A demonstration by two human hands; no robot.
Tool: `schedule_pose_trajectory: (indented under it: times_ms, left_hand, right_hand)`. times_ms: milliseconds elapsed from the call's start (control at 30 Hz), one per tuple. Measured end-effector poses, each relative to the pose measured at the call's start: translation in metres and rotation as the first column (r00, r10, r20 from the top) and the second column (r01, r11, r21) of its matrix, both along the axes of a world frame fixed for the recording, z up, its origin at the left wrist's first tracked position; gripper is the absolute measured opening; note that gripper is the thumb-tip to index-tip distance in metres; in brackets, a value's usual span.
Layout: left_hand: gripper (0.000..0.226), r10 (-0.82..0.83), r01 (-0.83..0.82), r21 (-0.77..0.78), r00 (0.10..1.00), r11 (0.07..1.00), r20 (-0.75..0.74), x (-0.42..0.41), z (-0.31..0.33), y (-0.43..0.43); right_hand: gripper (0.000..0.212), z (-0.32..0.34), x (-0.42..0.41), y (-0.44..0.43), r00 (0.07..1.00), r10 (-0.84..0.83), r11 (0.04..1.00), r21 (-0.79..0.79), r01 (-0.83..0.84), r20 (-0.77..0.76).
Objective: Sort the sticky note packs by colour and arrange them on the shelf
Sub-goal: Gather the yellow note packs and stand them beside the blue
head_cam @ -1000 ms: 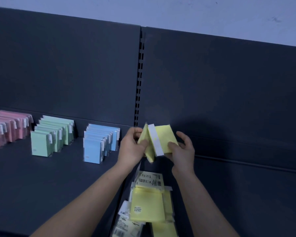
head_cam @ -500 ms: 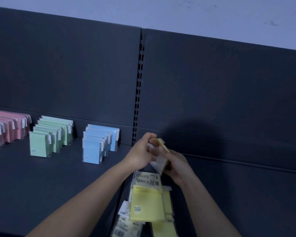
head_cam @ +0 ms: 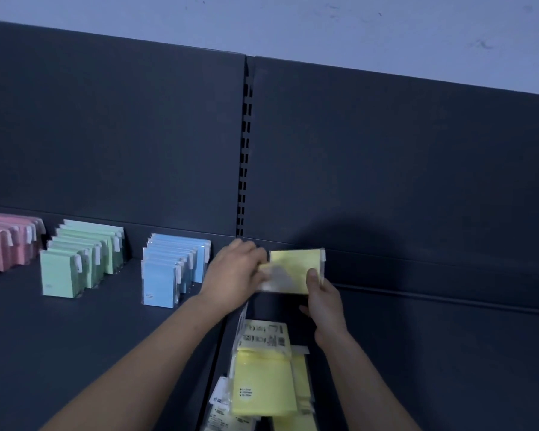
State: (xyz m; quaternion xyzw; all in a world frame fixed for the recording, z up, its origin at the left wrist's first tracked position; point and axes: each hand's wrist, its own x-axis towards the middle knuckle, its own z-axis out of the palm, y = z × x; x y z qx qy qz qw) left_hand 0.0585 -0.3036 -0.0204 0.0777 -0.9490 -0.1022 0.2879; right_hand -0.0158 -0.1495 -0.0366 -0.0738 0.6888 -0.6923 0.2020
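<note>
One wide-angle camera, worn on the head, is looking forward and down onto a dark shelf [head_cam: 75, 353] from close range. Both forearms are rising from the bottom edge to the left hand [head_cam: 234, 275] and right hand [head_cam: 324, 303], which are holding the held yellow pack [head_cam: 296, 265] just below centre. Above the fingers [head_cam: 313, 276], the back panel [head_cam: 386, 166] and pale wall [head_cam: 293, 23] are filling the upper frame, tilting down rightward. Left of the fingers, the blue packs [head_cam: 168, 275], green packs [head_cam: 75, 265] and pink packs [head_cam: 7, 244] are running to the left edge, which is cropping the pink ones. Below the fingers, nearer the lens, the bottom edge is cutting the loose yellow packs [head_cam: 262, 390].
</note>
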Motion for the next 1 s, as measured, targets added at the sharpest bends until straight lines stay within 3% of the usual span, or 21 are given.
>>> schedule_pose_trajectory:
  times_ms: [67, 133, 233, 300, 333, 400, 467, 533, 633, 700, 867, 933, 1000]
  left_hand:
    - [0.021, 0.023, -0.008, 0.127, 0.992, 0.992, -0.121, 0.004, 0.004, -0.004]
    - [0.033, -0.051, 0.073, 0.124, 0.984, 0.99, -0.17, 0.006, 0.007, 0.0]
    - [0.026, -0.161, 0.162, -0.01, 0.978, 0.987, -0.133, 0.006, 0.0, 0.01]
    - [0.019, -0.214, 0.216, 0.028, 0.975, 0.976, -0.067, 0.006, -0.006, 0.01]
    - [0.027, -0.228, 0.229, 0.071, 0.974, 0.971, -0.02, 0.006, -0.009, 0.009]
    - [0.039, -0.247, 0.238, 0.148, 0.968, 0.96, 0.044, 0.007, -0.012, 0.009]
    - [0.031, -0.248, 0.237, 0.231, 0.969, 0.944, 0.017, 0.008, -0.01, 0.008]
    - [0.025, -0.152, 0.157, 0.265, 0.988, 0.951, -0.041, 0.005, -0.01, 0.005]
    - [0.047, 0.023, -0.037, 0.429, 0.999, 0.903, 0.039, 0.002, -0.003, -0.001]
    - [0.035, 0.033, -0.054, 0.523, 0.998, 0.851, 0.049, 0.0, -0.001, -0.002]
    - [0.022, -0.037, -0.015, 0.491, 0.995, 0.871, 0.096, 0.0, -0.016, 0.002]
    - [0.032, -0.061, -0.04, 0.499, 0.981, 0.866, 0.186, 0.0, -0.016, 0.004]
    - [0.044, -0.022, -0.065, 0.465, 0.983, 0.883, 0.181, 0.0, -0.012, 0.007]
  right_hand:
    - [0.022, 0.0, -0.002, -0.002, 1.0, -0.019, 1.0, -0.005, 0.018, -0.024]
    - [0.021, 0.0, -0.002, -0.006, 1.0, 0.005, 1.0, -0.005, -0.005, -0.016]
    - [0.026, 0.006, 0.001, -0.015, 0.996, 0.053, 0.994, -0.104, -0.045, 0.072]
    - [0.039, 0.012, 0.002, -0.018, 0.983, 0.08, 0.976, -0.214, -0.042, 0.168]
    - [0.047, 0.014, 0.001, -0.018, 0.977, 0.097, 0.97, -0.239, -0.049, 0.192]
    - [0.046, 0.015, -0.001, -0.017, 0.982, 0.133, 0.974, -0.2, -0.104, 0.135]
    - [0.024, 0.011, 0.001, -0.015, 0.989, 0.145, 0.981, -0.134, -0.14, 0.031]
    - [0.017, 0.008, 0.002, -0.014, 0.992, 0.129, 0.986, -0.105, -0.13, -0.014]
    - [0.017, 0.005, 0.002, -0.011, 0.985, 0.154, 0.982, -0.102, -0.161, -0.074]
    - [0.014, 0.004, 0.0, -0.009, 0.975, 0.157, 0.983, -0.071, -0.17, -0.154]
    - [0.023, -0.011, -0.005, -0.003, 0.93, 0.225, 0.966, 0.189, -0.175, -0.292]
    - [0.021, -0.016, -0.006, -0.001, 0.924, 0.239, 0.956, 0.239, -0.17, -0.299]
    - [0.019, -0.018, -0.009, 0.001, 0.929, 0.209, 0.964, 0.222, -0.144, -0.306]
